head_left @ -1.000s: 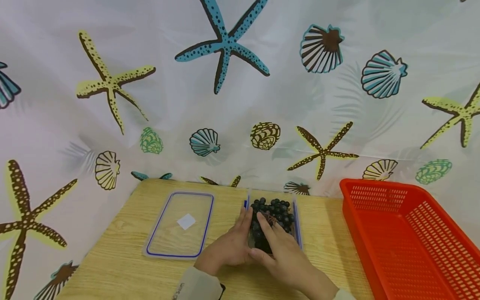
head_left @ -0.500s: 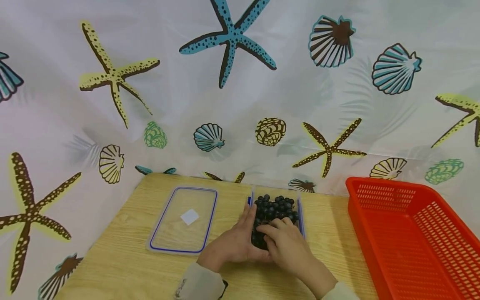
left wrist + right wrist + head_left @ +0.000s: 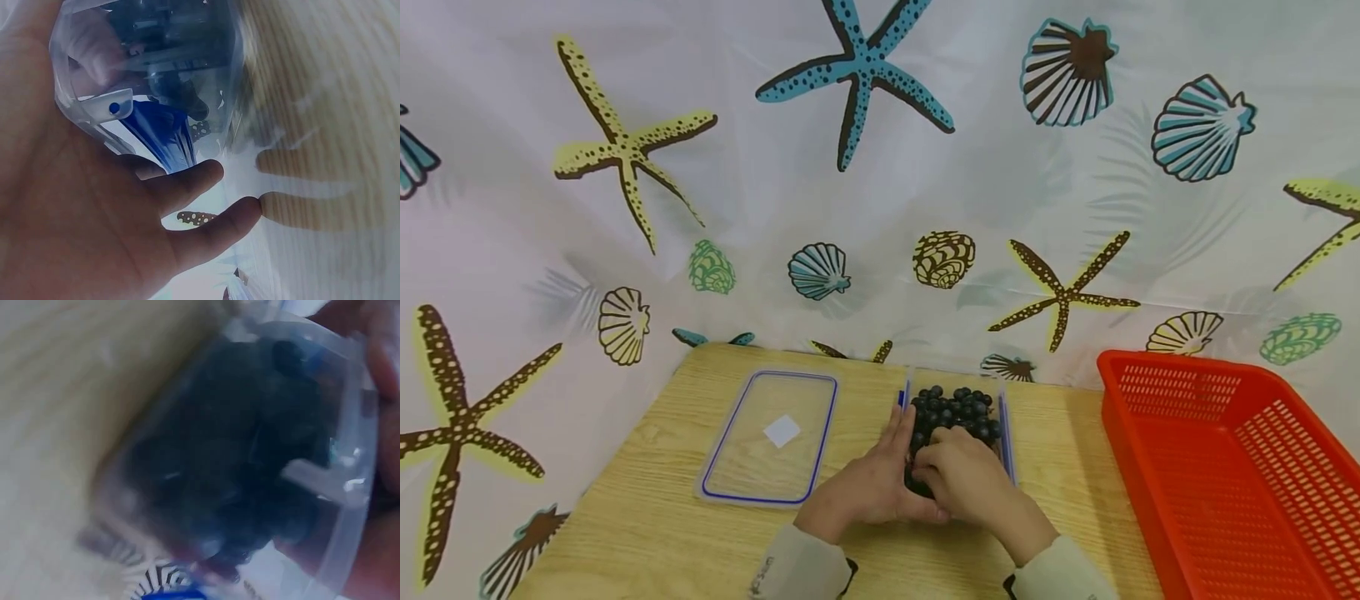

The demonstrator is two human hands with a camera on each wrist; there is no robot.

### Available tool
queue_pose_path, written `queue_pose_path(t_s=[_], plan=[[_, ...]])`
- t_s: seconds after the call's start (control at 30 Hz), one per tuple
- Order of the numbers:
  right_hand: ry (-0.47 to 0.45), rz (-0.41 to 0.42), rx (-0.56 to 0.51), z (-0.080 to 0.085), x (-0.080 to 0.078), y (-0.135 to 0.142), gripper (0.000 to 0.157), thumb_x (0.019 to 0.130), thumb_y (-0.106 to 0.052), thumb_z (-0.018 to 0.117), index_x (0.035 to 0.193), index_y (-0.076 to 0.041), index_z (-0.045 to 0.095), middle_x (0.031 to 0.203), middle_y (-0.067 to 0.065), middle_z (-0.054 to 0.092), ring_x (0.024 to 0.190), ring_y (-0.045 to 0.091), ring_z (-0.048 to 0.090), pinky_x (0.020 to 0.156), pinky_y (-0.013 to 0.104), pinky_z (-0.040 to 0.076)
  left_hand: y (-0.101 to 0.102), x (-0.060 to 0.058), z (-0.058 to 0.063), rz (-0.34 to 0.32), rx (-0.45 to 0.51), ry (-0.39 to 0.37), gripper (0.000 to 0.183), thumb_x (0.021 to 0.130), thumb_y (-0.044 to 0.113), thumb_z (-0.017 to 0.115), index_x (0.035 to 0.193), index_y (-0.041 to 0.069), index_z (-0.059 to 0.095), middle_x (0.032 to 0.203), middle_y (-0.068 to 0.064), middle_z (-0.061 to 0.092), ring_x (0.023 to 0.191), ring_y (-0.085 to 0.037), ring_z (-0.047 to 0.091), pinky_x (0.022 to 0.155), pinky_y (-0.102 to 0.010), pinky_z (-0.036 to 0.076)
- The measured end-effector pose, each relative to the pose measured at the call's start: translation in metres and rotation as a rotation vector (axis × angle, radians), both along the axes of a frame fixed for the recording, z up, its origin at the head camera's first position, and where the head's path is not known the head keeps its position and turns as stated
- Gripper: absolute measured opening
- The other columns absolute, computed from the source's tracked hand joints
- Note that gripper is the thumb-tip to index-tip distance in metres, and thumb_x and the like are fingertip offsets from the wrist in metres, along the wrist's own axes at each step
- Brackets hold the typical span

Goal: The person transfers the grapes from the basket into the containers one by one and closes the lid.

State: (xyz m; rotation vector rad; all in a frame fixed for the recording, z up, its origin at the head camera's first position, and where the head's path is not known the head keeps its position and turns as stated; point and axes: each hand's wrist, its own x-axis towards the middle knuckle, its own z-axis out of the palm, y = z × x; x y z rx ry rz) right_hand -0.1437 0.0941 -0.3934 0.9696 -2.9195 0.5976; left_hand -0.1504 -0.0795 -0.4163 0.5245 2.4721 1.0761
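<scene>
While dark grapes (image 3: 972,408) fill a clear box (image 3: 1008,450) on the desk (image 3: 640,500), the left hand (image 3: 880,485) rests against the box's left and near sides, grip released, fingers straight. The right hand (image 3: 968,479) curls over the near grapes; whether its grip grasps any cannot be told. A blue-edged lid (image 3: 758,467) lies left, a red basket (image 3: 1217,492) right.

Right hand (image 3: 970,479) covers some grapes (image 3: 955,408) in head view, can't see its grip; my right wrist feed's blurred; red basket (image 3: 1213,492) cropped right and bottom.
</scene>
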Motion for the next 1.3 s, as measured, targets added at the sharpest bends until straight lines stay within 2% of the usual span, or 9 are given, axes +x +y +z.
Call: queue_pose_path(t_s=[0.2, 0.3, 0.4, 0.6, 0.77, 0.83, 1.0, 1.2, 1.3], plan=[[-0.19, -0.019, 0.05, 0.011, -0.013, -0.011, 0.032, 0.088, 0.002, 0.073, 0.065, -0.018, 0.064, 0.065, -0.008, 0.052, 0.061, 0.011, 0.046, 0.055, 0.027, 0.04, 0.001, 0.0, 0.003, -0.002, 0.01, 0.008, 0.134, 0.076, 0.059, 0.084, 0.163, 0.019, -0.011, 0.167, -0.012, -0.015, 0.147, -0.046, 0.02, 0.105, -0.071, 0.029], [-0.248, -0.028, 0.055, 0.011, -0.016, -0.015, 0.034, 0.086, 0.005, 0.072, 0.063, -0.018, 0.063, 0.059, -0.009, 0.054, 0.053, 0.009, 0.046, 0.048, 0.025, 0.038, 0.001, -0.001, 0.004, -0.005, 0.012, 0.011, 0.134, 0.076, 0.058, 0.084, 0.163, 0.018, -0.011, 0.166, -0.013, -0.015, 0.147, -0.047, 0.02, 0.105, -0.071, 0.028], [-0.27, -0.016, 0.048, 0.008, -0.018, -0.016, 0.032, 0.087, 0.001, 0.074, 0.065, -0.02, 0.065, 0.06, -0.01, 0.054, 0.054, 0.008, 0.046, 0.048, 0.025, 0.038, -0.001, -0.001, 0.005, -0.004, 0.016, 0.017, 0.136, 0.076, 0.057, 0.085, 0.163, 0.018, -0.011, 0.167, -0.013, -0.014, 0.146, -0.047, 0.023, 0.105, -0.068, 0.031], [-0.347, 0.084, -0.011, 0.006, -0.024, -0.015, 0.028, 0.09, 0.0, 0.073, 0.071, -0.02, 0.071, 0.066, -0.013, 0.06, 0.059, 0.007, 0.051, 0.054, 0.025, 0.042, -0.006, -0.003, 0.004, 0.004, 0.039, 0.015, 0.137, 0.075, 0.057, 0.086, 0.162, 0.018, -0.013, 0.166, -0.013, -0.016, 0.146, -0.045, 0.023, 0.104, -0.058, 0.04], [-0.385, 0.186, -0.027, 0.011, -0.026, -0.01, 0.024, 0.096, -0.002, 0.066, 0.082, -0.017, 0.077, 0.074, -0.014, 0.064, 0.062, 0.003, 0.053, 0.061, 0.025, 0.046, -0.008, -0.004, 0.004, 0.002, 0.056, 0.001, 0.137, 0.075, 0.057, 0.085, 0.162, 0.017, -0.013, 0.166, -0.012, -0.018, 0.149, -0.045, 0.014, 0.106, -0.061, 0.036], [-0.416, 0.189, -0.078, 0.013, -0.024, -0.006, 0.023, 0.098, 0.0, 0.062, 0.087, -0.015, 0.076, 0.078, -0.011, 0.065, 0.064, 0.005, 0.055, 0.063, 0.026, 0.047, -0.008, -0.004, 0.004, -0.001, 0.066, -0.011, 0.137, 0.076, 0.058, 0.085, 0.162, 0.018, -0.013, 0.166, -0.012, -0.019, 0.15, -0.044, 0.009, 0.109, -0.063, 0.031], [-0.431, 0.051, -0.261, 0.017, -0.015, 0.005, 0.011, 0.1, -0.001, 0.057, 0.1, -0.01, 0.064, 0.09, -0.001, 0.065, 0.077, 0.013, 0.057, 0.071, 0.036, 0.048, -0.008, -0.004, 0.005, -0.018, 0.056, -0.017, 0.135, 0.077, 0.058, 0.083, 0.162, 0.018, -0.014, 0.165, -0.015, -0.02, 0.15, -0.044, 0.004, 0.112, -0.064, 0.025], [-0.223, -0.214, -0.479, 0.021, -0.005, 0.009, 0.009, 0.1, -0.004, 0.059, 0.101, -0.009, 0.066, 0.096, 0.004, 0.067, 0.081, 0.015, 0.058, 0.073, 0.04, 0.049, -0.014, -0.004, 0.009, -0.05, 0.039, -0.011, 0.129, 0.08, 0.06, 0.08, 0.163, 0.018, -0.01, 0.165, -0.018, -0.016, 0.15, -0.045, 0.005, 0.112, -0.065, 0.024], [-0.143, -0.287, -0.608, 0.025, 0.0, 0.002, 0.011, 0.101, -0.005, 0.058, 0.103, -0.01, 0.068, 0.099, 0.003, 0.068, 0.087, 0.016, 0.061, 0.076, 0.04, 0.051, -0.026, -0.005, 0.016, -0.02, 0.007, 0.023, 0.119, 0.083, 0.06, 0.077, 0.164, 0.018, 0.0, 0.167, -0.016, -0.005, 0.151, -0.043, 0.003, 0.113, -0.067, 0.017]])
